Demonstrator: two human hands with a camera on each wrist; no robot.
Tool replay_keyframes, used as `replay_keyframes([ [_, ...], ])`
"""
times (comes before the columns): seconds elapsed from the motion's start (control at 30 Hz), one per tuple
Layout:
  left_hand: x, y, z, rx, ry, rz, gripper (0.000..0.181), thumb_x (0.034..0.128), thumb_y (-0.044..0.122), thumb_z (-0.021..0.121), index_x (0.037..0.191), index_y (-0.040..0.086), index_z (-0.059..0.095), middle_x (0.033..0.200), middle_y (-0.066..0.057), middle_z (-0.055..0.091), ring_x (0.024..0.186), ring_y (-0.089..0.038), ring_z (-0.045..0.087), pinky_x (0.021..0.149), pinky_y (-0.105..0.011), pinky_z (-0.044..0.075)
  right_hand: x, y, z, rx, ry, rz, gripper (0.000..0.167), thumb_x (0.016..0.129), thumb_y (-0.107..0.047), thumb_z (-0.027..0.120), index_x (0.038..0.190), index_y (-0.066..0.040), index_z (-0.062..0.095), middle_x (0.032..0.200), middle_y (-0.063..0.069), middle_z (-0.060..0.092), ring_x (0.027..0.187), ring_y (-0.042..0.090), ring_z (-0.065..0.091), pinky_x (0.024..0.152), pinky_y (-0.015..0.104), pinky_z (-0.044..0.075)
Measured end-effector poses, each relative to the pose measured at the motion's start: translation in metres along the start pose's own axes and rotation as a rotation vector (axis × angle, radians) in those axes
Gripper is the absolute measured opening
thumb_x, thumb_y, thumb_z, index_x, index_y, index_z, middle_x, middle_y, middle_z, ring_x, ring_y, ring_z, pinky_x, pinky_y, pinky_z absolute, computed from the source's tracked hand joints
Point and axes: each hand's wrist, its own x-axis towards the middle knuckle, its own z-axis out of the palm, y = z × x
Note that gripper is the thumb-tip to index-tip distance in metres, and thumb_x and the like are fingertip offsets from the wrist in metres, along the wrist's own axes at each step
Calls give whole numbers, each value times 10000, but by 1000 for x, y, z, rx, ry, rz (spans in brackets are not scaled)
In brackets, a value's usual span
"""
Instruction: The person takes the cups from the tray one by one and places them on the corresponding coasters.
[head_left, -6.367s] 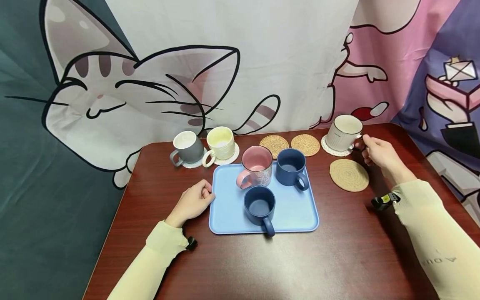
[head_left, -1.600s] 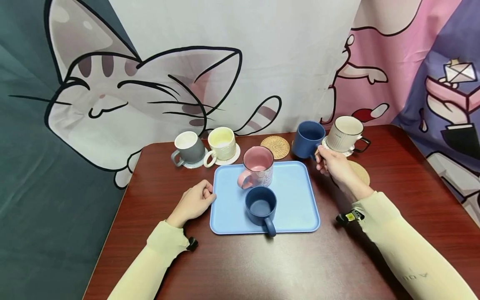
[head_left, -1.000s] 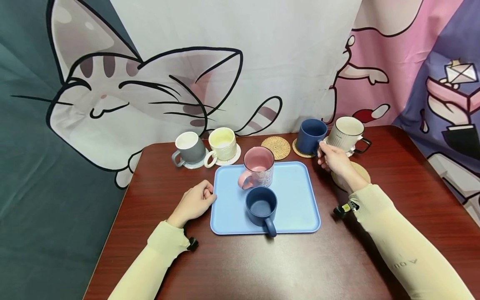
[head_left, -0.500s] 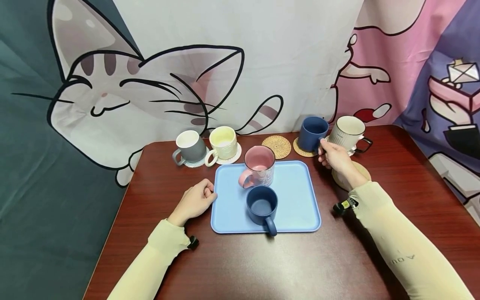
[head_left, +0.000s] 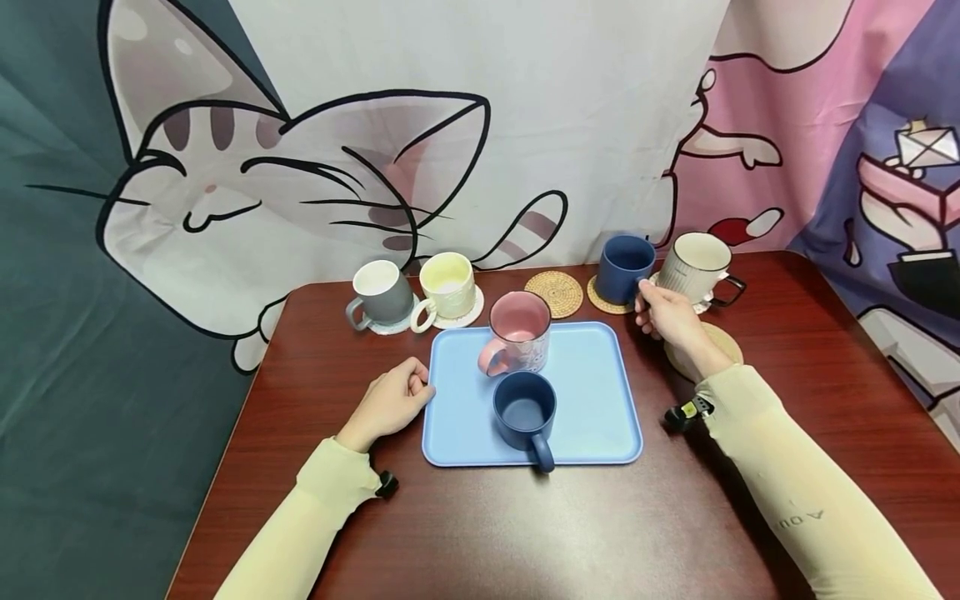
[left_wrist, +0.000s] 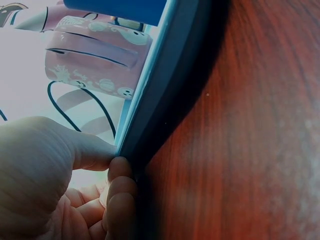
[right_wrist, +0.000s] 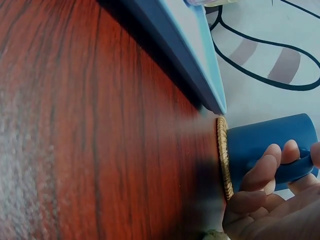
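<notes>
My right hand (head_left: 675,321) holds a blue mug (head_left: 624,271) by its handle. The mug stands upright on a round woven coaster (right_wrist: 223,157), as the right wrist view shows side-on. My left hand (head_left: 386,404) pinches the left rim of a light blue tray (head_left: 592,400); in the left wrist view its thumb lies over the edge, with fingers beneath. A pink mug (head_left: 519,329) with white patterns and a second, dark blue mug (head_left: 524,410) stand on the tray. The second mug's handle sticks out over the front rim.
A grey mug (head_left: 381,296) and a pale yellow mug (head_left: 447,287) sit on coasters at the back left. A bare woven coaster (head_left: 553,294) lies behind the tray. At the right are a ribbed white mug (head_left: 693,268) and a larger woven coaster (head_left: 723,343), partly under my right arm.
Since the first frame my right hand went from the white mug's handle to the blue mug, which moved from the tray onto the woven coaster. My left hand stayed at the rim.
</notes>
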Motion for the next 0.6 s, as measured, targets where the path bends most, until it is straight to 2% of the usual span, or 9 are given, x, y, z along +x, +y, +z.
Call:
replay_keyframes([
  [0.3,-1,0,0,-5,-4,-6,120,964,284,646,983,180,589,753,52,586,680,-122,546,714,-319,430,-1,1,-1,16,-28,2,502,1076,-555,401,848,-148,586,642,-112,565,594,68,539,571,280,424],
  [0.5,-1,0,0,-4,-4,-7,118,965,283,646,982,180,590,751,52,590,680,-119,546,716,-319,430,0,2,-2,-32,-30,-8,547,1079,-560,376,922,-78,582,648,-116,563,600,66,558,571,276,438],
  [0.6,-1,0,0,-5,-4,-6,118,965,283,644,978,180,589,748,52,589,682,-122,549,718,-322,429,0,2,-3,-48,-31,-6,553,1079,-565,368,934,-76,582,651,-118,563,601,63,572,574,275,446],
])
